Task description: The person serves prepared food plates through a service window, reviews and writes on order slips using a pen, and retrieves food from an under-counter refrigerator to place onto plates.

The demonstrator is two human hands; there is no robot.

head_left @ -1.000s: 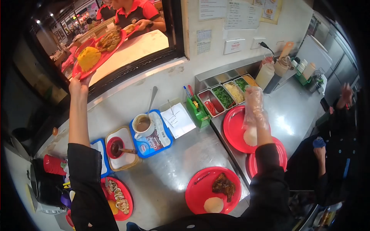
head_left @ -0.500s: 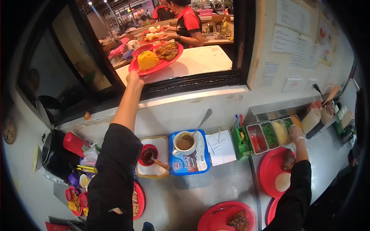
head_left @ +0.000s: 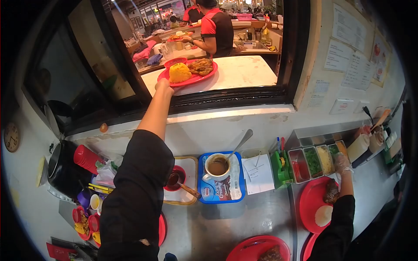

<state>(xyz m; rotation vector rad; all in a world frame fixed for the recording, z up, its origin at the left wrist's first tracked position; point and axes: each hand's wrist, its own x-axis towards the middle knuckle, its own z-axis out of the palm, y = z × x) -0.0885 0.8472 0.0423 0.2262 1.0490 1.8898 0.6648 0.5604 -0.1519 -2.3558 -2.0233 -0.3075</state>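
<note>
My left hand (head_left: 163,87) reaches through the serving window, closed on the near rim of a red plate (head_left: 194,80). That plate carries a mound of yellow rice (head_left: 179,73), browned meat (head_left: 201,67) and a red bowl (head_left: 175,62). It is over the white ledge (head_left: 248,71); whether it touches cannot be made out. My right hand (head_left: 343,163), in a clear glove, is beside the metal topping pans (head_left: 325,159); its fingers are not clear. Just below it, another red plate (head_left: 310,206) holds dark glazed meat (head_left: 331,191) and a white rice mound (head_left: 323,215).
A mug of brown sauce (head_left: 217,167) with a spoon stands on a blue-rimmed lid (head_left: 222,196). Left of it is a red sauce bowl (head_left: 176,177) with a brush. A black window frame (head_left: 226,96) borders the opening. A co-worker (head_left: 216,30) stands beyond it.
The red plate in my left hand has levelled out and come lower over the ledge. The co-worker has turned away with another plate. My view has shifted slightly left.
</note>
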